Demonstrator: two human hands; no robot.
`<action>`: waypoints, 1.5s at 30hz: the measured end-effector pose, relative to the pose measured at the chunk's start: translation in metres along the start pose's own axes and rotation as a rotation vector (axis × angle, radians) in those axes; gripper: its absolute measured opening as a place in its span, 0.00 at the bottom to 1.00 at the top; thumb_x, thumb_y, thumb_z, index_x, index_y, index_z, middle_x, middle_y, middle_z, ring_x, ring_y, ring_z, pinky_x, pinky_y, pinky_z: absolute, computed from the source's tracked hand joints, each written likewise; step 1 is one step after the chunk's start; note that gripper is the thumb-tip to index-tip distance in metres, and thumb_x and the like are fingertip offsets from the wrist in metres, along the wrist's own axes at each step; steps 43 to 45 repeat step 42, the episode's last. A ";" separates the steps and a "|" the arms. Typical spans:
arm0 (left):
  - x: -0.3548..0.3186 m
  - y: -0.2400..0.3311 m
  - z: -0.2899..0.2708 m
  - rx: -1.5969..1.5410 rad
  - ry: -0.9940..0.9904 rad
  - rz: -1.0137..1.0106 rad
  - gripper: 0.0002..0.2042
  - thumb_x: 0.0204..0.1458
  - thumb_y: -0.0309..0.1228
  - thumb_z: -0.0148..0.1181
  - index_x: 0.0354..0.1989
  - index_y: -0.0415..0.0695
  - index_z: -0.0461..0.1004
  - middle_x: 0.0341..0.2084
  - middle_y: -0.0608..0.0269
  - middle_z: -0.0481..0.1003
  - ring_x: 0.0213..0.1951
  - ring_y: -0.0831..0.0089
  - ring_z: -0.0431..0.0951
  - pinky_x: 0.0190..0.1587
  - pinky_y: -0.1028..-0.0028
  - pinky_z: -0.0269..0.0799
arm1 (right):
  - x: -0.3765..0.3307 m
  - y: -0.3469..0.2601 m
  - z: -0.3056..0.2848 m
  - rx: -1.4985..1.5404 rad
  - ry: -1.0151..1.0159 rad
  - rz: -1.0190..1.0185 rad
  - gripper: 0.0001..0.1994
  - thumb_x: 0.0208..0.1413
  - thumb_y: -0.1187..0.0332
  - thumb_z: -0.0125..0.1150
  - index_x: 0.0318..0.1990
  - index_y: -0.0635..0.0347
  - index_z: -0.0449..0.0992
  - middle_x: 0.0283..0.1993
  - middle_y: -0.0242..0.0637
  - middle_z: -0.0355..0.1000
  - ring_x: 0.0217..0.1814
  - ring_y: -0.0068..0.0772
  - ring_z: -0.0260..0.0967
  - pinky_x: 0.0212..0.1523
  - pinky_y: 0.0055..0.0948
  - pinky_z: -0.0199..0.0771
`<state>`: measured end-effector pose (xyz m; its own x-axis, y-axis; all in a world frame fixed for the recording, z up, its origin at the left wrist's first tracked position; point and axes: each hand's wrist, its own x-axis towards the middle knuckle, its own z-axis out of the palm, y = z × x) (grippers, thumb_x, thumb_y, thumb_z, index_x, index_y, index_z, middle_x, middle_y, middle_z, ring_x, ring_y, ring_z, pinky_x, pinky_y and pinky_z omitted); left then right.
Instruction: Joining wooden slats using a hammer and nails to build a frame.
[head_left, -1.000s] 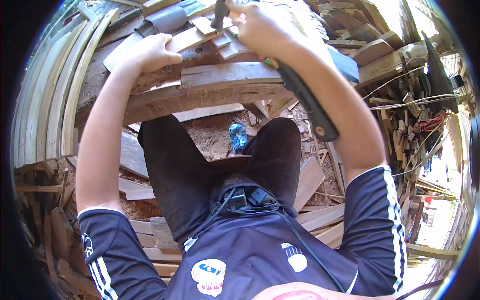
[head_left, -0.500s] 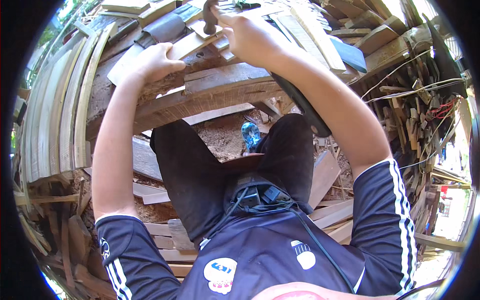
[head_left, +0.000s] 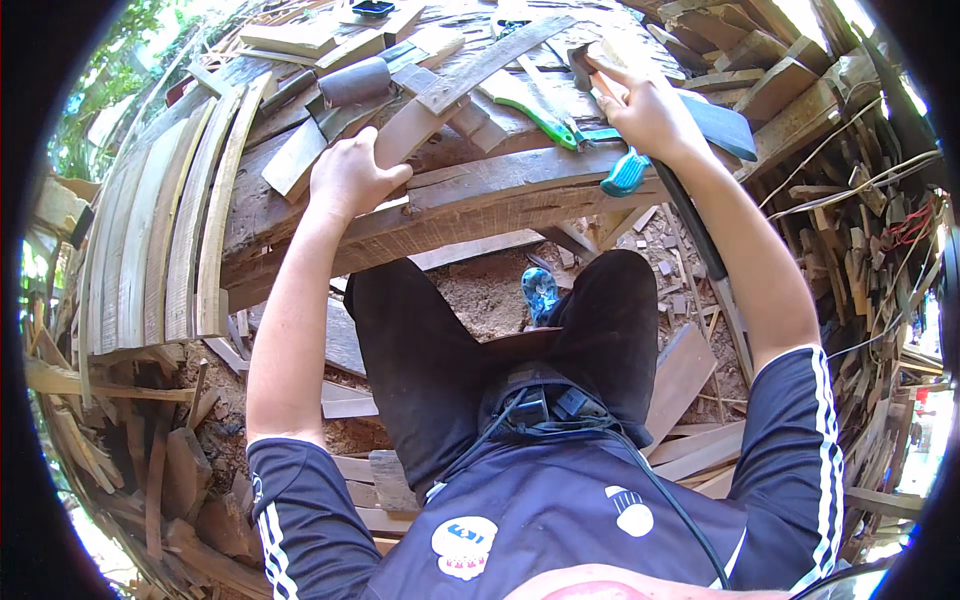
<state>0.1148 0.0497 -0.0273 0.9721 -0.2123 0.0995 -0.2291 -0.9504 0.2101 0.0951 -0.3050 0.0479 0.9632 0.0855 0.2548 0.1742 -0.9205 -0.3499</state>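
My left hand [head_left: 350, 178] is closed around the near end of a brown wooden board [head_left: 408, 132] on the rough wooden bench. A greyish board [head_left: 495, 65] lies slantwise across the far end of that piece, and a short block [head_left: 478, 125] sits beside them. In my right hand [head_left: 655, 118] is a hammer [head_left: 580, 66], raised at the right of the boards. Its dark handle runs down under my forearm. Close to the right hand lie a green-handled tool [head_left: 535, 108] and a teal-handled tool [head_left: 626, 174].
Long planks [head_left: 160, 230] are lined up at the left. A dark grey cylinder [head_left: 356, 82] rests beyond my left hand, and a blue flat piece [head_left: 722, 126] lies at the right. Stacked scrap wood [head_left: 840, 230] rises along the right side. Offcuts litter the ground by my blue shoe [head_left: 540, 292].
The hammer has moved away from the boards to the right with my right hand. My left hand still holds the board. The view has shifted, and the green-handled and teal-handled tools show now.
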 end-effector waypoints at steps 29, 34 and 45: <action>-0.176 0.154 0.026 -0.777 0.227 0.371 0.31 0.50 0.33 0.73 0.57 0.36 0.62 0.40 0.47 0.75 0.33 0.57 0.80 0.36 0.64 0.76 | -0.146 -0.067 0.032 1.482 -0.035 -0.113 0.20 0.70 0.69 0.56 0.65 0.64 0.61 0.52 0.46 0.77 0.47 0.35 0.79 0.44 0.33 0.82; -0.203 0.104 0.030 -0.800 0.069 0.208 0.15 0.56 0.29 0.67 0.47 0.37 0.72 0.28 0.65 0.71 0.28 0.79 0.69 0.33 0.77 0.69 | -0.182 -0.014 -0.008 1.545 0.029 0.059 0.20 0.71 0.67 0.53 0.66 0.62 0.60 0.51 0.47 0.76 0.43 0.37 0.80 0.38 0.35 0.84; -0.268 -0.010 0.096 -0.838 0.132 -0.097 0.11 0.62 0.31 0.60 0.49 0.41 0.72 0.32 0.64 0.76 0.30 0.80 0.74 0.34 0.82 0.69 | -0.262 0.065 -0.052 1.305 0.588 0.030 0.26 0.66 0.65 0.62 0.68 0.53 0.62 0.49 0.43 0.77 0.35 0.35 0.79 0.32 0.35 0.84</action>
